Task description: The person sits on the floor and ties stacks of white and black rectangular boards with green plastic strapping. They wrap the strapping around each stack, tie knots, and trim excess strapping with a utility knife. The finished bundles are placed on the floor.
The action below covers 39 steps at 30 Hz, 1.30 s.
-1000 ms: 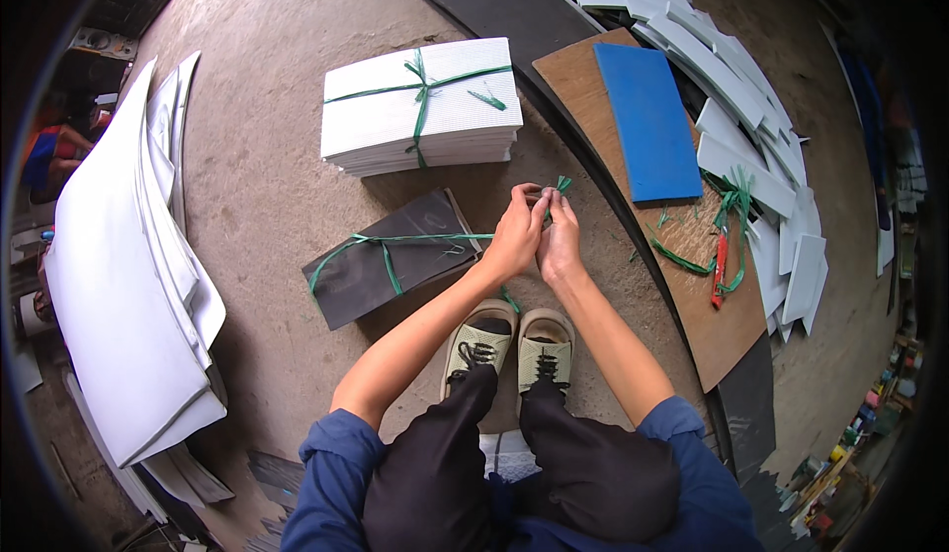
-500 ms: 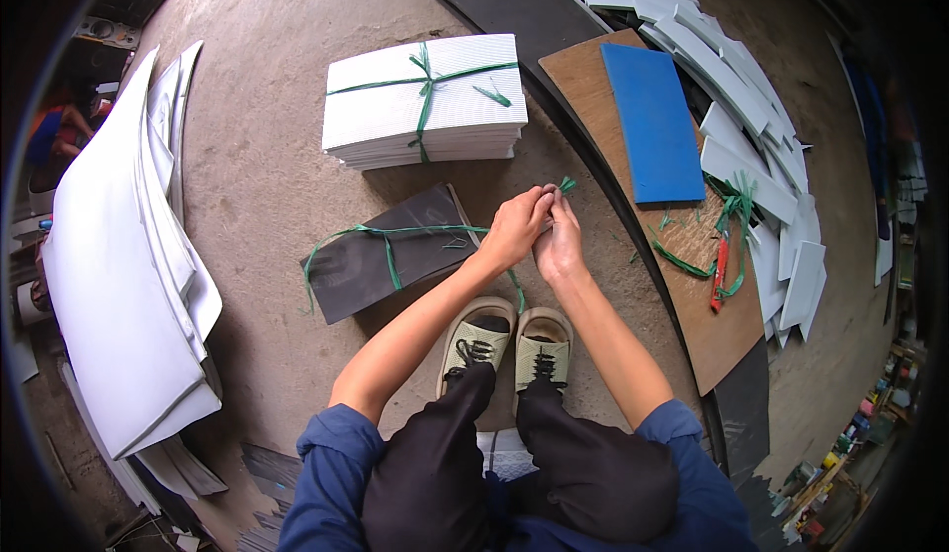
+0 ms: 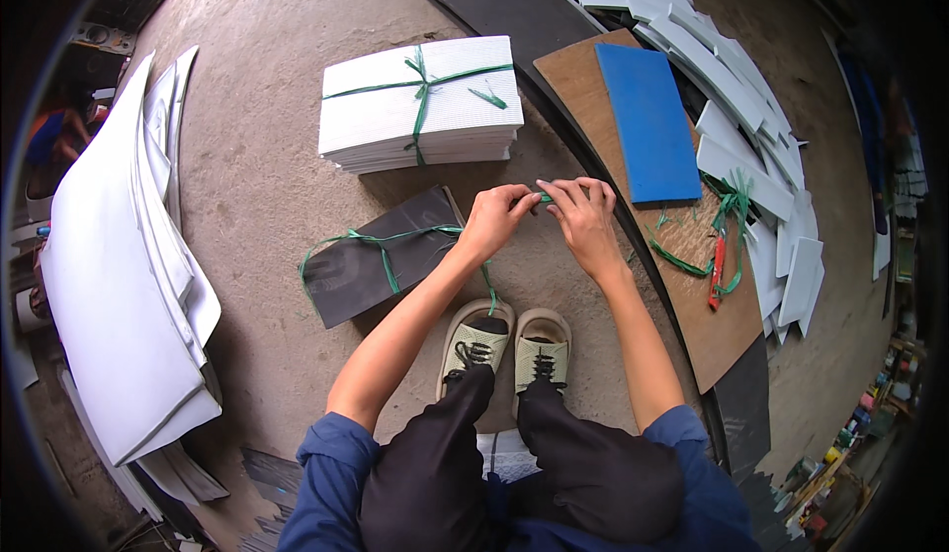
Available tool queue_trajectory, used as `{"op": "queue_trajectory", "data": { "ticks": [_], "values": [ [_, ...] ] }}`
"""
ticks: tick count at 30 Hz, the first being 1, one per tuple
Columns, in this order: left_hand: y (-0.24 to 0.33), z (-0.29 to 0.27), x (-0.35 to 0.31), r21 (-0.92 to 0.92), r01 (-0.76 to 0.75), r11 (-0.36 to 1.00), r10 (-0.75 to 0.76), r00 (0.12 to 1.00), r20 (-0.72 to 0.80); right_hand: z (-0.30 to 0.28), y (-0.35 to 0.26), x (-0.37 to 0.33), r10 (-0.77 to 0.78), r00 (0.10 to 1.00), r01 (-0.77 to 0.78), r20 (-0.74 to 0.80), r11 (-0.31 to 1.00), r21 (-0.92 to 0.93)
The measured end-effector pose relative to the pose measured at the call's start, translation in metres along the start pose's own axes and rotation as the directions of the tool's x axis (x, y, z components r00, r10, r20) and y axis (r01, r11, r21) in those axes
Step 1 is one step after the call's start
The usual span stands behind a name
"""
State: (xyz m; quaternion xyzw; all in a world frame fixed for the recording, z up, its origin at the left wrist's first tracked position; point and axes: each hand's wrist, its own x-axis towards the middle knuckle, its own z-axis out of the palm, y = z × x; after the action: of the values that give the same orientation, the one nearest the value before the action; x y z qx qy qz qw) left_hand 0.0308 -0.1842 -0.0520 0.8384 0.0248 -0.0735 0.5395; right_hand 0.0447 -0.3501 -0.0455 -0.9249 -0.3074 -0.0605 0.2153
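Between my two hands stretches a short piece of green plastic twine (image 3: 545,197). My left hand (image 3: 494,220) pinches one end of it, and my right hand (image 3: 587,226) has its fingers closed on the other. Below and left of them lies a stack of dark grey sheets (image 3: 348,277), partly behind my left forearm. Green twine (image 3: 388,267) loops loosely across that stack and trails toward my shoes. Beyond it sits a white stack of ribbed sheets (image 3: 376,112), bound crosswise with knotted green twine (image 3: 423,85).
Large white sheets (image 3: 119,285) lean at the left. To the right, a brown board (image 3: 717,339) carries a blue panel (image 3: 647,122) and a red-handled tool (image 3: 717,273) tangled in green twine. White offcuts (image 3: 727,68) are heaped beyond it. Someone sits at the far left edge.
My hands have moved from close together to slightly apart, the right one turning palm down. The green twine now shows between their fingertips.
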Motion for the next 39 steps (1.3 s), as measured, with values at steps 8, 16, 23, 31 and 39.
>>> {"op": "queue_trajectory", "data": {
  "ticks": [8, 16, 23, 31, 39],
  "values": [
    [0.013, -0.009, -0.003, 0.036, 0.108, 0.993, -0.111, 0.989, 0.097, 0.004, 0.008, -0.001, -0.003, 1.000, 0.002, -0.017, 0.999, -0.045],
    [0.004, 0.004, -0.006, -0.158, -0.006, 0.987, -0.003, 0.998, -0.058, 0.024, 0.007, -0.005, 0.211, 0.977, -0.214, 0.034, 0.962, 0.170],
    [0.016, 0.004, -0.009, -0.180, 0.145, 0.973, -0.174, 0.971, -0.162, 0.042, -0.012, 0.000, 0.319, 0.925, -0.380, 0.206, 0.782, 0.495],
    [0.007, -0.010, 0.003, -0.135, 0.208, 0.969, -0.228, 0.962, -0.149, 0.017, -0.008, -0.012, 0.391, 0.914, -0.348, -0.104, 0.891, 0.292],
    [0.012, -0.001, -0.005, 0.163, 0.032, 0.986, -0.008, 0.989, -0.147, -0.001, -0.016, 0.012, -0.088, 0.995, 0.080, -0.048, 0.985, -0.151]
  ]
}}
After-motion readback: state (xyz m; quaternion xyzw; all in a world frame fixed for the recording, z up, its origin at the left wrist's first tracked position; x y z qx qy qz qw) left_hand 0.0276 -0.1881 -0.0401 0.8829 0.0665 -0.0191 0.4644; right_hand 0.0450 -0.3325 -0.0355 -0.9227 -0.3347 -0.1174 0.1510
